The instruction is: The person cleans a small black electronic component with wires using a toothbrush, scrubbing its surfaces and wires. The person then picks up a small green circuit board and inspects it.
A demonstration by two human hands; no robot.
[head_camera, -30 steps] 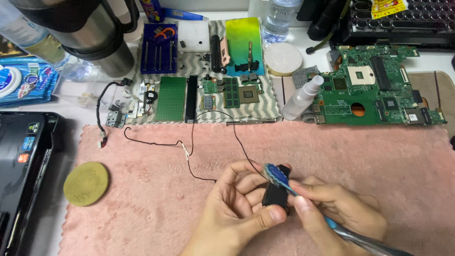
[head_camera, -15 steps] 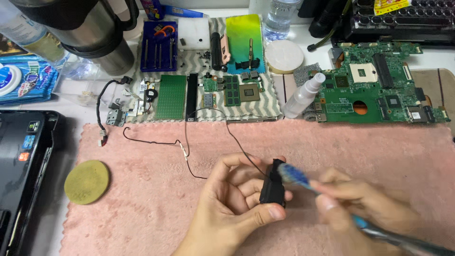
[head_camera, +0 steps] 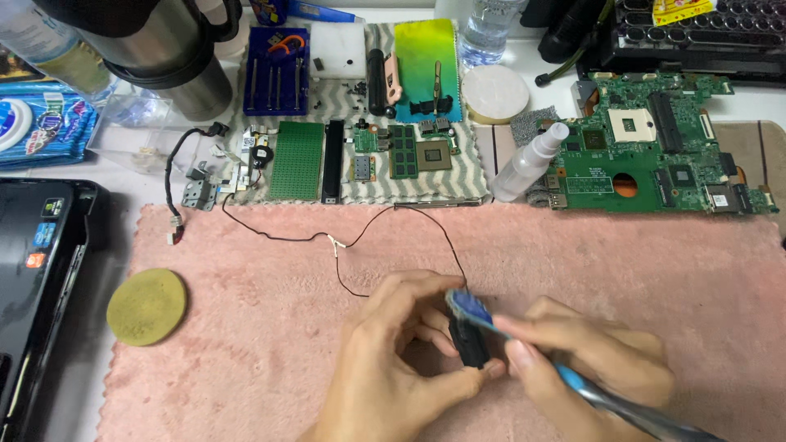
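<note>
Two hands work on a small black part with a brush, over a pink towel.

The left hand (head_camera: 393, 360) has its fingers (head_camera: 413, 290) closed around a small black rectangular plastic part (head_camera: 468, 348), holding it just above the pink fluffy towel (head_camera: 270, 327) that covers the worktop (head_camera: 123, 176). The right hand (head_camera: 585, 356) has its fingers wrapped around the handle of a blue toothbrush (head_camera: 524, 344), and the brush head touches the top of the black part. A thin black wire (head_camera: 360, 237) runs from the part across the towel to the grey striped mat (head_camera: 467, 176), where small boards lie. A round yellow-green pad (head_camera: 147, 305) lies on the towel at the left, well apart. A green laptop mainboard (head_camera: 655, 151) rests at the right, with a small clear spray bottle (head_camera: 530, 162) just beside it.
</note>
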